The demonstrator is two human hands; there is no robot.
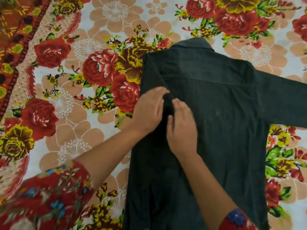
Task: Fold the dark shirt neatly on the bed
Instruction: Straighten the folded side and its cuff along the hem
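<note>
The dark shirt (pixel 216 105) lies back-up on the floral bedsheet (pixel 79 133), collar at the far end. Its left side is folded over onto the back, and the left sleeve runs down along that fold. The right sleeve stretches out flat to the right edge of the view. My left hand (pixel 149 110) rests on the folded left part, fingers together and pressing on the sleeve fabric. My right hand (pixel 181 128) sits right beside it, fingers curled against the same strip of sleeve. Whether either hand pinches the cloth is unclear because of blur.
The bedsheet with red and yellow roses covers the whole bed. A red patterned border band (pixel 15 52) runs along the far left. My red floral sleeves (pixel 49 193) show at the bottom left and bottom right.
</note>
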